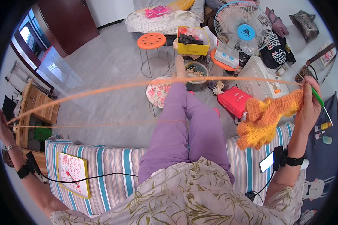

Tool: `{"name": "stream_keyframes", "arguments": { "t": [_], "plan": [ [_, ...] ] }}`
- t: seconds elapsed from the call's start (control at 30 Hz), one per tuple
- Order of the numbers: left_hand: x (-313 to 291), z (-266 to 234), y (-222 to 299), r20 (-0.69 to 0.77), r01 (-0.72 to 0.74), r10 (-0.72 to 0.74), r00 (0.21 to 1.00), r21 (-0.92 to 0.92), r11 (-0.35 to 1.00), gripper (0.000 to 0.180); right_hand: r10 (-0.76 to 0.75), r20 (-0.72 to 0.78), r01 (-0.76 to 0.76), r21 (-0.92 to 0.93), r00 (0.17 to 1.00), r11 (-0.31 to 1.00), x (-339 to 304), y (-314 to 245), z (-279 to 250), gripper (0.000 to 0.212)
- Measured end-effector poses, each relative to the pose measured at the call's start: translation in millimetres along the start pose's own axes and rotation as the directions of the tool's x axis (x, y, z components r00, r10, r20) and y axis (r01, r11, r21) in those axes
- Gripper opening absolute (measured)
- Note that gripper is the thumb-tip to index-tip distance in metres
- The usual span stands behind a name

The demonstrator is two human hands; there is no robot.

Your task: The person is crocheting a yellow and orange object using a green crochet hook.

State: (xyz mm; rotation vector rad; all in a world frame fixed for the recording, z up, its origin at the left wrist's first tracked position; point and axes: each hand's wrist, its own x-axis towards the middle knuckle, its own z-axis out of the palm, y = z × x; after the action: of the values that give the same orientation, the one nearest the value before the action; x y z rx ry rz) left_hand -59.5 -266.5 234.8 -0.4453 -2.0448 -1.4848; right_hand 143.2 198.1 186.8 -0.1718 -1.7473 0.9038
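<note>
Orange yarn (214, 78) spans wide
My right hand (310, 105) grips knitting (266, 119), green-handled needle (318, 96); my left hand's (4, 130) closure I can't tell

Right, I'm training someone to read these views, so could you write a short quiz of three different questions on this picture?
1. True or false: an orange strand of yarn stretches between the person's left hand and right hand.

2. Multiple choice: what does the right hand hold up?
A) a red bag
B) an orange-and-yellow knitted piece
C) a yellow box

3. Fill in the blank: the phone, at the person's right, lies on a ____ cover.

Key: 1. True. 2. B. 3. Striped.
</note>
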Motion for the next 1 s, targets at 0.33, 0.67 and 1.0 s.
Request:
{"name": "stream_keyframes", "arguments": {
  "t": [0.33, 0.67, 1.0],
  "plan": [
    [3.0, -193.5, -287.9, 0.231, -0.016, -0.178, 0.957, 0.651, 0.759, 0.039, 0.104, 0.409, -0.094, -0.043, 0.907, 0.995, -48.8, -10.5, 33.3, 0.013],
    [-147.9, 195.2, -29.0, 0.677, -0.017, 0.58, 0.453, -0.644, 0.765, 0.034, 0.304, 0.43, -0.374, 0.085, 0.85, 0.924, -95.1, -2.3, 68.6, 0.017],
    [-148.6, 216.8, -23.0, 0.808, 0.871, 0.449, 0.382, -0.477, 0.118, 0.04, 0.498, 0.446, -0.588, 0.083, 0.744, 0.804, -100.3, 32.2, 80.9, 0.013]
  ]
}}
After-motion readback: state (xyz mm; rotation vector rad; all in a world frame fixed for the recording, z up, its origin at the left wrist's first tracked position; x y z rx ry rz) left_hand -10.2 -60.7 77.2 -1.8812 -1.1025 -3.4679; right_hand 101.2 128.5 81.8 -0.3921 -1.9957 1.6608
